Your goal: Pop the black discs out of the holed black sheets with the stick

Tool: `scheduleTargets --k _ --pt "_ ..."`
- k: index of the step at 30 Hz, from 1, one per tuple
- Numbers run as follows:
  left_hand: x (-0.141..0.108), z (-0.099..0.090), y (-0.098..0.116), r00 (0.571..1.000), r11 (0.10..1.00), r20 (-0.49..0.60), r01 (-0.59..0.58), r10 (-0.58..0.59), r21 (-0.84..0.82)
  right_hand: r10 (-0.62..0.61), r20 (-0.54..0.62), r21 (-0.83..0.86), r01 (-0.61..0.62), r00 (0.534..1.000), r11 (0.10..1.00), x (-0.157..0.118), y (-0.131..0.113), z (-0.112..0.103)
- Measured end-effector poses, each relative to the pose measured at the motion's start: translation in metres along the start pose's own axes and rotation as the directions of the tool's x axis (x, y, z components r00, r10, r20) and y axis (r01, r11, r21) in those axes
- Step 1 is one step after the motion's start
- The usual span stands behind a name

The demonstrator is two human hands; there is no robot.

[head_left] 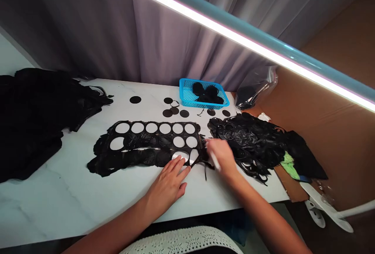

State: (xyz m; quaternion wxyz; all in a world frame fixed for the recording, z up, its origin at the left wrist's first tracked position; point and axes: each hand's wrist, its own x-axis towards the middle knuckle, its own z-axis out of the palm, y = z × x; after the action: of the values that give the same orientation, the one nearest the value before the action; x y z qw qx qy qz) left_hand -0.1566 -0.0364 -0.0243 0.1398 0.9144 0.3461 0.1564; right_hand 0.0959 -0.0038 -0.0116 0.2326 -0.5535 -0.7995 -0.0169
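A black fabric sheet punched with round holes lies across the middle of the white table. My left hand rests flat on the table, fingertips pressing the sheet's near right edge. My right hand is at the sheet's right end, closed around a thin white tool that points down toward the table. Several cut black discs lie loose behind the sheet.
A blue basket holding black discs stands at the back. A heap of black cut-out scraps lies on the right, a black fabric pile on the left. A clear bag and cardboard are at the right.
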Motion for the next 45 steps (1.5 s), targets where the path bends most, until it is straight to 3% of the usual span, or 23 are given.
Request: scheduleTargets --k 3,5,8,10,13,18,27,32,34,36,38,39,41,43,45 --pt "-0.001 -0.005 0.001 1.000 1.000 0.022 -0.016 0.016 0.002 0.339 -0.160 -0.014 -0.346 0.927 0.938 0.023 0.038 -0.009" --pt "0.003 -0.012 0.002 0.999 1.000 0.036 -0.030 0.030 -0.006 0.421 -0.097 0.174 -0.401 0.902 0.899 0.033 0.044 -0.010" --pt "0.017 -0.023 0.002 0.999 0.999 0.027 -0.028 0.029 -0.014 0.334 0.150 0.507 -0.362 0.931 0.782 0.040 0.025 -0.002" --pt "0.026 -0.024 -0.002 0.999 0.999 0.023 -0.034 0.034 0.025 0.245 0.253 0.607 -0.351 0.936 0.713 0.041 0.008 0.004" --pt "0.034 -0.017 -0.010 0.995 0.992 0.086 -0.058 0.049 0.113 0.173 0.320 0.656 -0.350 0.931 0.669 0.042 -0.008 0.010" --pt "0.030 -0.005 -0.015 0.989 0.979 0.146 -0.064 0.036 0.196 0.145 0.374 0.678 -0.377 0.916 0.630 0.040 -0.009 0.013" --pt "0.029 -0.008 -0.012 0.988 0.980 0.152 -0.062 0.033 0.191 0.092 0.321 0.640 -0.288 0.943 0.713 0.035 -0.007 0.019" --pt "0.028 -0.006 -0.014 0.991 0.985 0.130 -0.061 0.040 0.159 -0.069 0.227 0.409 -0.031 0.971 0.912 0.022 -0.018 0.023" --pt "0.029 -0.005 -0.015 0.991 0.988 0.125 -0.057 0.040 0.140 -0.174 0.218 0.267 0.112 0.960 0.957 0.021 -0.019 0.025" --pt "0.028 -0.004 -0.016 0.992 0.992 0.121 -0.048 0.034 0.112 -0.193 0.217 0.125 0.169 0.957 0.978 0.030 -0.008 0.024" --pt "0.027 -0.004 -0.017 0.993 0.996 0.115 -0.040 0.030 0.080 -0.064 0.163 -0.013 0.067 0.985 0.998 0.049 0.014 0.018" --pt "0.026 -0.004 -0.017 0.993 0.997 0.114 -0.038 0.031 0.064 0.047 0.095 -0.081 -0.040 0.994 0.996 0.060 0.028 0.013" --pt "0.023 -0.006 -0.017 0.993 0.999 0.117 -0.041 0.037 0.035 0.259 -0.094 -0.127 -0.269 0.961 0.955 0.082 0.054 0.003" --pt "0.022 -0.011 -0.015 0.992 0.999 0.117 -0.050 0.049 0.001 0.355 -0.171 0.000 -0.360 0.919 0.933 0.097 0.069 -0.003" --pt "0.024 -0.018 -0.014 0.993 0.998 0.101 -0.062 0.065 -0.032 0.368 -0.099 0.219 -0.341 0.924 0.914 0.103 0.068 -0.002"
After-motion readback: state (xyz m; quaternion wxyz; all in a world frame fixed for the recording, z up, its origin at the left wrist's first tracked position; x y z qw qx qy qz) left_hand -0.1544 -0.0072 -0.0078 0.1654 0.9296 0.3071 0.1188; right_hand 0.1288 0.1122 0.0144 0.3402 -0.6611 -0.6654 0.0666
